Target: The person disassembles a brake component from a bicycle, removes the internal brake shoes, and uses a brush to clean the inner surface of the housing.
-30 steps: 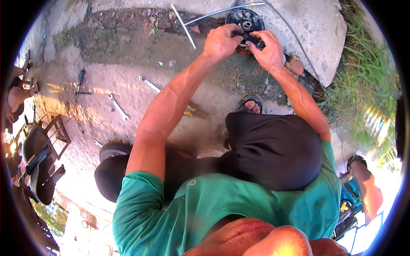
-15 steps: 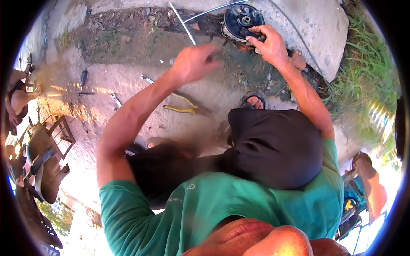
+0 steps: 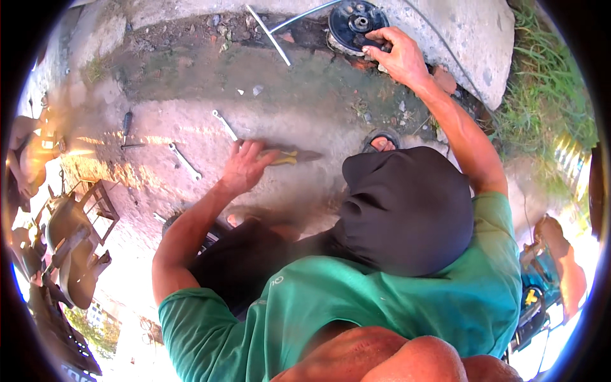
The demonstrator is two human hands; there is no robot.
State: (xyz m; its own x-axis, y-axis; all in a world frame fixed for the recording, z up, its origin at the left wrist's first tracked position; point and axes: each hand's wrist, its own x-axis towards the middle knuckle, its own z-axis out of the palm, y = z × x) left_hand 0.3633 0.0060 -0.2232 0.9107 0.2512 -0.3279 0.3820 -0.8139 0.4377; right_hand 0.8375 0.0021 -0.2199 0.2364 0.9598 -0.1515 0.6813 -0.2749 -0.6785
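Note:
My right hand (image 3: pixel 406 58) grips the near right edge of a black round hub plate (image 3: pixel 349 30) at the top, thumb and fingers pressed on it. The plate has a hole at its centre and rests at the edge of a concrete slab. My left hand (image 3: pixel 247 167) is down on the ground, its fingers bent over the handles of yellow-handled pliers (image 3: pixel 286 157), which it partly hides. Just above that hand lies a spanner (image 3: pixel 224 124). Another spanner (image 3: pixel 185 162) lies to its left.
A T-shaped metal bar (image 3: pixel 270 37) lies beside the plate. At left are a screwdriver (image 3: pixel 126 124) and a small metal frame stand (image 3: pixel 102 210). A dark cable (image 3: pixel 439 41) crosses the concrete slab (image 3: pixel 477 51); grass (image 3: pixel 547 108) grows at right. Another person (image 3: pixel 28 156) shows at the left rim.
My left hand has come down and back from near the T-shaped bar onto the pliers. My right hand stays on the hub plate. The view has shifted slightly.

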